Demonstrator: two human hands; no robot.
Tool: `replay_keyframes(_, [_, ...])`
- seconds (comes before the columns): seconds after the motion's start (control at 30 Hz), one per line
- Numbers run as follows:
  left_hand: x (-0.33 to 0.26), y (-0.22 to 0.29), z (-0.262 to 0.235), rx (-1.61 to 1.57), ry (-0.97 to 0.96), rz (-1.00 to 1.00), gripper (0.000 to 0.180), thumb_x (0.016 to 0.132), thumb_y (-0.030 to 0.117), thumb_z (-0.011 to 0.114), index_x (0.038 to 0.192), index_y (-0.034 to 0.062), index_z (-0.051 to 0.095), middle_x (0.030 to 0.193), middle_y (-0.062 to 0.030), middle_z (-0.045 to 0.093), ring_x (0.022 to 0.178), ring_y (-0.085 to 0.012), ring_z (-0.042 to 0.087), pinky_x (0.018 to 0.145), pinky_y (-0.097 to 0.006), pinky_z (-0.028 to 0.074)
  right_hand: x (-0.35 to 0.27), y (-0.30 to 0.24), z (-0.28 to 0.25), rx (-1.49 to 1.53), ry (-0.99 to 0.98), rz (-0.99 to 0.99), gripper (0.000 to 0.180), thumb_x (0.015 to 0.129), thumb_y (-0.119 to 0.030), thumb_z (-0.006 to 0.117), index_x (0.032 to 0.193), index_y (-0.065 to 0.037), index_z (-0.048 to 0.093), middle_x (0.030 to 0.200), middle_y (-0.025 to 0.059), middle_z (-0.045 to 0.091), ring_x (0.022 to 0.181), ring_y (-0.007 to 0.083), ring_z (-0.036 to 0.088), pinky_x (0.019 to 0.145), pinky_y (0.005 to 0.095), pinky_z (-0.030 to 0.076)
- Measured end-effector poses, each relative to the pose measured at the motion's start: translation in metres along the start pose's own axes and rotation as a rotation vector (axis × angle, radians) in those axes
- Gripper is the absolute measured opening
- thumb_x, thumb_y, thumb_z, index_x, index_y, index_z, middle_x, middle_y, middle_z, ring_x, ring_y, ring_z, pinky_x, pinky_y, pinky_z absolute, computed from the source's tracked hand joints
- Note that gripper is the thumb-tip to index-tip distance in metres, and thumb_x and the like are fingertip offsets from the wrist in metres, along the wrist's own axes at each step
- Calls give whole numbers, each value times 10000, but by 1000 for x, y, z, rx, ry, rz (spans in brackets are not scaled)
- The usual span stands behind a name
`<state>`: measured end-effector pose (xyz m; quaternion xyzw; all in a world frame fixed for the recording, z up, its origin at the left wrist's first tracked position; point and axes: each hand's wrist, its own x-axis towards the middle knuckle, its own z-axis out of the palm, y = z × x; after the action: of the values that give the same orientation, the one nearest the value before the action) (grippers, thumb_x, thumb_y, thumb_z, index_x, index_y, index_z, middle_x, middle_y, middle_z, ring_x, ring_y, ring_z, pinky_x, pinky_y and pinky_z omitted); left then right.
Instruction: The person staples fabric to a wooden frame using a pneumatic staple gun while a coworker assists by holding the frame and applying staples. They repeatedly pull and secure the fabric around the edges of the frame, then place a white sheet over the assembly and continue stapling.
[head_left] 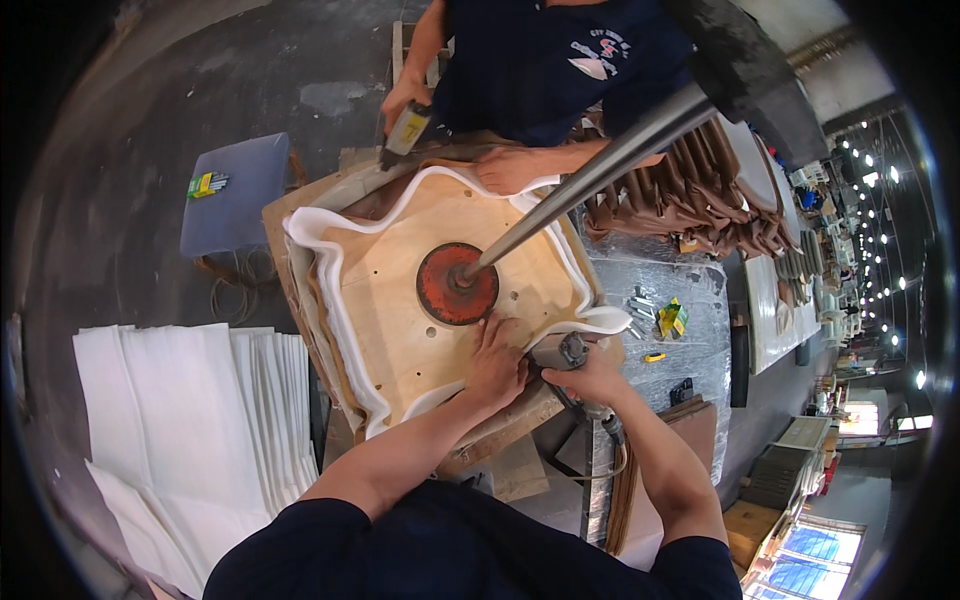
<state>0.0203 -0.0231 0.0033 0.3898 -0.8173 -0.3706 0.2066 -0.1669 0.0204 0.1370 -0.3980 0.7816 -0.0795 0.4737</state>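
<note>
Left hand [496, 365]: palm down, fingers spread flat on the near edge of the plywood seat panel [400, 290]; nothing enclosed in its grip. It presses where the white foam padding [335, 290] wraps up over the panel's rim.

Right hand [592, 378]: grip closed around the body of a pneumatic stapler [572, 352], hose trailing down toward the person. The stapler's nose sits at the panel's near right corner, just beside the left hand's fingertips and touching the foam edge.

Panel lies face down on the worktop [520, 410], centred under a red round press plate [457, 283]; a steel rod [590, 180] comes down at a slant onto the plate.

Left of the worktop: stack of white foam sheets [190, 420] on the floor; a blue-topped stool [235, 195] further off.

Far side: a second person's hand [505, 170] rests on the panel's far rim; their other hand [405, 100] holds a yellow stapler [407, 132]. Brown cut pieces [700, 190] are piled to the right.
</note>
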Motion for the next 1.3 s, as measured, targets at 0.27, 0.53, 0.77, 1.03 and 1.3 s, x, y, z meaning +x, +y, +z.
replay_keyframes(0.27, [-16, 0, -7, -57, 170, 107, 201, 924, 229, 790, 951, 39, 846, 1606, -145, 513, 1627, -432, 311, 1360, -621, 233, 3, -1, 8, 108, 86, -10, 449, 882, -318, 941, 1151, -15, 748, 830, 55, 756, 609, 145, 693, 551, 331, 564])
replay_keyframes(0.53, [-13, -6, -18, 47, 2, 37, 231, 917, 228, 792, 1017, 28, 849, 1617, -162, 510, 1635, -431, 320, 1367, -618, 222, -11, 0, 9, 27, -4, 31, 464, 882, -327, 941, 1160, -9, 749, 832, 52, 764, 624, 141, 708, 566, 327, 574])
replay_keyframes(0.77, [-11, -8, -22, -6, -22, 51, 294, 902, 266, 825, 1040, 7, 846, 1621, -169, 513, 1649, -436, 301, 1368, -616, 223, -6, -3, 28, 11, 83, 17, 495, 880, -352, 944, 1182, -8, 755, 850, 62, 781, 609, 156, 717, 592, 336, 597])
replay_keyframes(1.03, [-20, -12, -24, 9, -20, 58, 210, 894, 232, 830, 960, 33, 812, 1604, -173, 519, 1623, -453, 335, 1348, -632, 226, -12, 8, 25, 52, 35, 41, 471, 876, -321, 957, 1138, 11, 749, 842, 67, 781, 603, 140, 710, 571, 336, 591])
replay_keyframes(1.3, [-27, -15, -24, -2, -31, 72, 207, 935, 197, 785, 1047, 25, 807, 1625, -207, 471, 1652, -452, 286, 1370, -621, 218, -13, -2, 35, 78, 20, 7, 430, 878, -290, 955, 1100, 22, 759, 824, 44, 767, 573, 127, 677, 545, 321, 566])
